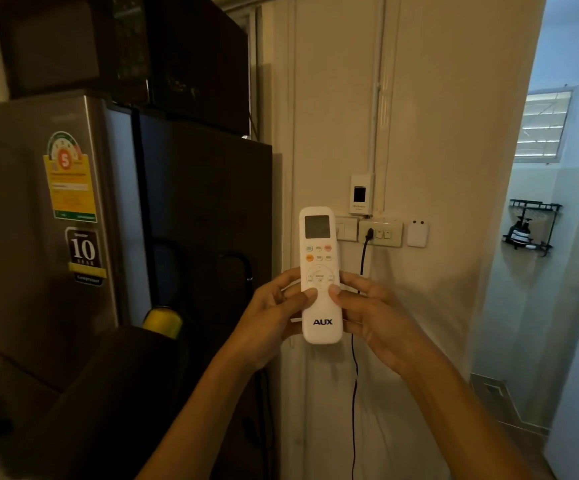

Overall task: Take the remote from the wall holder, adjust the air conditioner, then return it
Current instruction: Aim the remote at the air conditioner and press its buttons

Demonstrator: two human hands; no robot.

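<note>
Both forearms reach up from the bottom of the view and meet around a white remote (320, 275), held upright in front of the wall. The left hand (274, 313) wraps the remote's left edge, its thumb lying across the front just below the round button pad, fingers curled behind. The right hand (373, 315) grips the right edge in the same way, thumb tip pressed on the front beside the left thumb, the 2 thumbs nearly touching. Both hands are closed on the lower half of the remote; its bottom end, marked "AUX", shows between the palms, and its upper half with the grey screen and 2 rows of small coloured buttons stands clear above the fingers.

Just behind the remote, a black cable (354, 375) hangs down the cream wall (437, 133) from a plug in a socket plate (381, 233). A switch plate (347, 229) sits to the left of it, partly hidden by the remote, and a small white box (417, 233) is fixed to the right. Above these is a white unit with a dark window (360, 194).

On the left stands a grey fridge (32, 237) bearing a yellow energy label (70, 178) marked 5 and a "10 year" sticker (85, 254), with a dark microwave (108, 46) on top. Far right, a doorway opens onto a tiled room with a black wire rack (532, 226) and a louvred window (544, 124).
</note>
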